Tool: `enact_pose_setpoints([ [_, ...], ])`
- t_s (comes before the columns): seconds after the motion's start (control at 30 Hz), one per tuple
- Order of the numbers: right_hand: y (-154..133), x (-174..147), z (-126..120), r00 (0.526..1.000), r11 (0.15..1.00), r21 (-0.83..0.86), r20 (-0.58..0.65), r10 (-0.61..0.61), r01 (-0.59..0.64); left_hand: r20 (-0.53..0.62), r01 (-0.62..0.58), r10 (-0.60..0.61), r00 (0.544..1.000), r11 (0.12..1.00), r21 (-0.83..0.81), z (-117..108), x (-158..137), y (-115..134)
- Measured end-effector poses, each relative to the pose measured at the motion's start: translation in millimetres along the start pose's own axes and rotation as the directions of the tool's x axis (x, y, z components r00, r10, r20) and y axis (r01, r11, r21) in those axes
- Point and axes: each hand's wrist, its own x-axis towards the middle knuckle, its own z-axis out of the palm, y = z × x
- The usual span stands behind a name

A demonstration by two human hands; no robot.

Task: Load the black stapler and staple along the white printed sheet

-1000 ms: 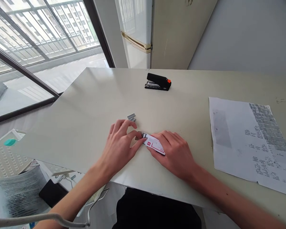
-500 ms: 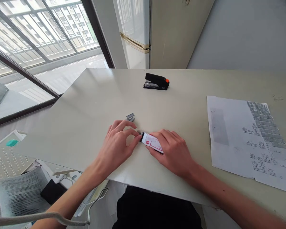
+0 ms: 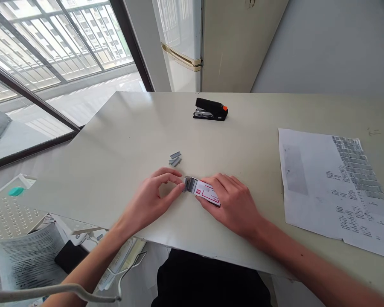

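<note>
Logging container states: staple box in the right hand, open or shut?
Partly open: the dark inner tray juts from the left end of the staple box. How full, cannot tell.

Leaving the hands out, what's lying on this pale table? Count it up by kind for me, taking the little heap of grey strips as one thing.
Black stapler: 1
Heap of grey strips: 1
White-and-red box, held by the right hand: 1
Printed paper sheet: 1
Total: 4
</note>
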Motion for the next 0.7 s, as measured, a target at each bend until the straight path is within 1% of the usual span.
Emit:
enact_pose_setpoints([
  [0.07,0.1,0.0,-0.2,1.000,1.000,0.007,0.008,0.005,-0.005,-0.032,-0.017,0.017,0.999,1.000,0.018,5.2,0.4,-1.2],
  [0.13,0.1,0.1,-0.6,1.000,1.000,0.018,0.017,0.017,-0.017,-0.035,-0.032,0.032,0.999,0.999,-0.011,6.5,2.0,-0.1],
  [0.2,0.3,0.4,-1.0,0.999,0.999,0.035,0.027,0.037,-0.038,-0.030,-0.030,0.028,0.999,0.995,-0.091,2.8,4.0,2.4],
  [0.3,0.4,1.2,-1.7,0.997,0.994,0.077,0.039,0.074,-0.076,-0.037,0.008,-0.017,0.999,0.974,-0.227,-8.1,5.3,4.4],
  [0.37,0.3,1.7,-2.0,0.995,0.990,0.104,0.040,0.088,-0.092,-0.048,0.034,-0.049,0.998,0.962,-0.273,-14.6,4.7,2.1],
  [0.43,0.1,1.9,-2.2,0.995,0.990,0.108,0.042,0.091,-0.095,-0.073,0.044,-0.064,0.995,0.967,-0.250,-18.0,3.0,-3.2],
  [0.53,-0.4,1.9,-2.0,0.996,0.993,0.082,0.047,0.082,-0.086,-0.109,0.016,-0.031,0.994,0.991,-0.134,-17.6,-1.7,-13.0],
  [0.7,-0.5,1.1,-1.3,0.998,0.997,0.054,0.035,0.057,-0.059,-0.051,-0.072,0.074,0.996,0.996,0.044,-13.0,-15.1,-20.7],
])
